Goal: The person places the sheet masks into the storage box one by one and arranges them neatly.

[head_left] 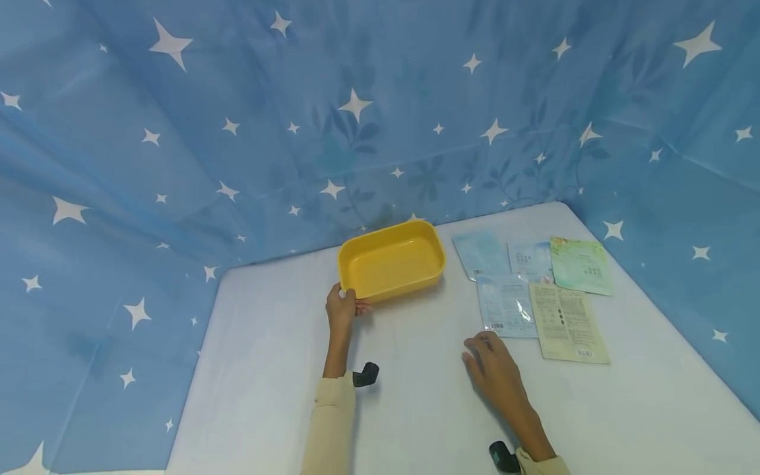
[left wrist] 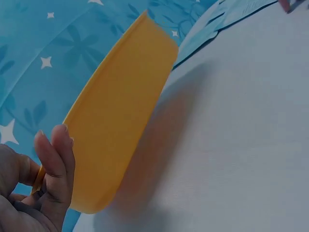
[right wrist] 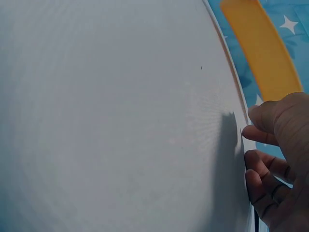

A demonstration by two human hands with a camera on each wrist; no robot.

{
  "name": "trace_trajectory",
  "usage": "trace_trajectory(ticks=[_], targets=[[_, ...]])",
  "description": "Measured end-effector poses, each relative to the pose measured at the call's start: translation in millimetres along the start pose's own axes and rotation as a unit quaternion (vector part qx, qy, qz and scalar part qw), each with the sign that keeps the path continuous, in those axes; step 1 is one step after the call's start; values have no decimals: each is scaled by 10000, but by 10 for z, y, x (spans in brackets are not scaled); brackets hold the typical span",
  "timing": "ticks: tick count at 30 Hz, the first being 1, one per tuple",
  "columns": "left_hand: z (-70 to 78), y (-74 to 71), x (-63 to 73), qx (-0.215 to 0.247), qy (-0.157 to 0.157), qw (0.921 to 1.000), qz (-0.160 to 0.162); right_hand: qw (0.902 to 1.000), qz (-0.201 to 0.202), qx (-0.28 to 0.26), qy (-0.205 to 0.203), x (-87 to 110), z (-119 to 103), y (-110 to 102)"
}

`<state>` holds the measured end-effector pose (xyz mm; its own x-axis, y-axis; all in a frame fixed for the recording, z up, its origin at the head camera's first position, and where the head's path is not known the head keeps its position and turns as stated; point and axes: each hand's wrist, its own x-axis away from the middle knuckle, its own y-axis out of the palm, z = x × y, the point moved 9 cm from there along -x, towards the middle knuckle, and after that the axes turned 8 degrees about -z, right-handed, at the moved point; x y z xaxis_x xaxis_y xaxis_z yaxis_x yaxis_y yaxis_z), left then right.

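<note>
Left hand [head_left: 342, 310]: pinched the yellow tray [head_left: 394, 265] by its near-left corner.
Tray position: close to the tabletop's back edge, before the starry curtain [head_left: 415, 145]; whether its base touched, I couldn't tell.
Right hand [head_left: 494, 369]: held nothing, fingers loosely bent, just short of the packets [head_left: 506, 305].
Packets' edges: five, some overlapping, toward the right side.
Open room: white tabletop [head_left: 415, 376] showed between both arms and leftward.
</note>
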<state>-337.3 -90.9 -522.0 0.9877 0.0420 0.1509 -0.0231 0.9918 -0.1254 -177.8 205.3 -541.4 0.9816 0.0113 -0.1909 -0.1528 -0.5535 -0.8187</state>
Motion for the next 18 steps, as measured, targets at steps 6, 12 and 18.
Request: trace_trajectory(ticks=[6,12,18], targets=[[-58,-47,278,176,-172,9996,-144,9998,-175,82,94,-11,-17,4],[-145,-64,532,61,-395,9991,-132,9990,-343,82,266,-43,-5,-3],[-241,-52,759,42,-515,9986,-132,9975,-403,-333,466,-70,67,-19]])
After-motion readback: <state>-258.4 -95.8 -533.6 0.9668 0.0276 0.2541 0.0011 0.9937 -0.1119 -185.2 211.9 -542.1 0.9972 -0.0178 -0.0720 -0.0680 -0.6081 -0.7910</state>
